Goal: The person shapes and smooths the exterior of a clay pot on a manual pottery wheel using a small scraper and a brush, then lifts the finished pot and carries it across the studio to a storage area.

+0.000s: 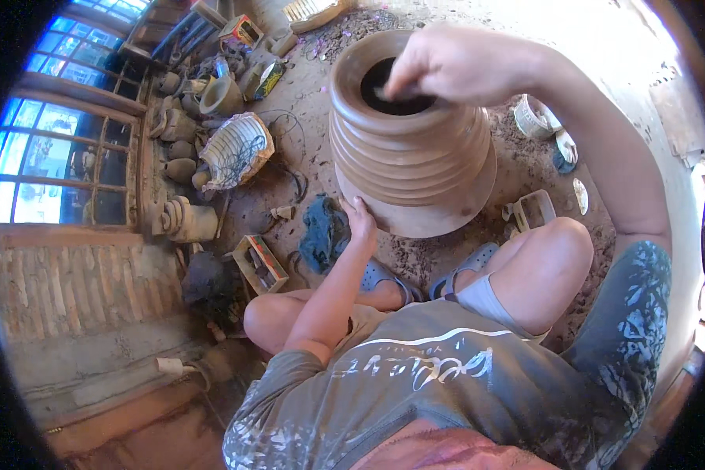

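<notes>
A large brown clay pot (pixel 407 157) with a ridged wall stands on a round base plate (pixel 439 223) between the person's bent legs. My right hand (pixel 435 66) is over the pot's dark mouth, its fingers curled at the opening; whatever they may hold is hidden and slightly blurred. My left hand (pixel 360 219) rests with extended fingers against the lower left side of the pot and plate. A dark teal cloth (pixel 321 235) lies just left of that hand.
Pots (pixel 221 98) and a pale ribbed basket (pixel 235 149) line the left side below a barred window (pixel 63 172). A small box of tools (pixel 258 262) sits at lower left. A white container (pixel 533 117) and plastic tub (pixel 529 211) lie to the right, near a pale wall (pixel 674 117).
</notes>
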Available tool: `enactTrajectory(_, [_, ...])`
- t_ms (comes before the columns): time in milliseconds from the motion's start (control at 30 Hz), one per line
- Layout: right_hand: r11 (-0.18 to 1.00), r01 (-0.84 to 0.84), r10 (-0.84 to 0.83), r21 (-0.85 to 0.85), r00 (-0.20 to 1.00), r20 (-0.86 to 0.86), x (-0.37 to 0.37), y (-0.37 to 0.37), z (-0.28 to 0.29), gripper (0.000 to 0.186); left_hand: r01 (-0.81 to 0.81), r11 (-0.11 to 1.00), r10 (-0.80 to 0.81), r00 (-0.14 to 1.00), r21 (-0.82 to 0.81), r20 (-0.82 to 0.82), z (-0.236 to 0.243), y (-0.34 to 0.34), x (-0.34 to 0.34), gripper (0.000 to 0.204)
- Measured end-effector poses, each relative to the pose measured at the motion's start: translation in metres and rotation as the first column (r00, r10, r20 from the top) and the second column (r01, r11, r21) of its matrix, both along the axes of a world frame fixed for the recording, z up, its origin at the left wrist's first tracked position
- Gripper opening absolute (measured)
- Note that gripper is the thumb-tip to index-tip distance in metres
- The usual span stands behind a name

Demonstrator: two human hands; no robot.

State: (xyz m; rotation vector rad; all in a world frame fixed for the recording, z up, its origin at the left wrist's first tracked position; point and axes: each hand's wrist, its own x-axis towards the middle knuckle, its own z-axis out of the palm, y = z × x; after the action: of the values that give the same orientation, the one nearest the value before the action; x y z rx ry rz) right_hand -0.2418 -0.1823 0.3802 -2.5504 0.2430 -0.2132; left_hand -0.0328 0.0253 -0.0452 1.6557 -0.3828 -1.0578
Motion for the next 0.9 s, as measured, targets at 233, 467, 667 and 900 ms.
enactTrajectory(233, [0.953, 0.171, -0.136, -0.249, 0.979, 0.153, 0.04, 0.021, -0.018, 0.034, -0.011, 0.968, 0.1, 0.931, 0.25, -0.35, 0.031, 0.048, -0.129, 0.089])
enactTrajectory(467, [0.943, 0.083, -0.109, -0.321, 0.992, -0.065, 0.044, 0.039, -0.014, 0.037, -0.263, 0.964, 0.259, 0.922, 0.026, -0.287, 0.055, 0.011, -0.086, 0.077])
enactTrajectory(667, [0.941, 0.02, -0.047, -0.338, 0.996, -0.072, 0.032, 0.031, -0.012, 0.041, -0.149, 0.989, 0.145, 0.96, 0.0, -0.24, 0.001, -0.037, 0.074, 0.082])
enactTrajectory(900, [0.945, -0.017, -0.018, -0.326, 0.994, -0.105, 0.01, 0.03, -0.019, 0.041, -0.042, 0.983, 0.119, 0.891, 0.18, -0.439, -0.031, 0.035, -0.111, 0.088])
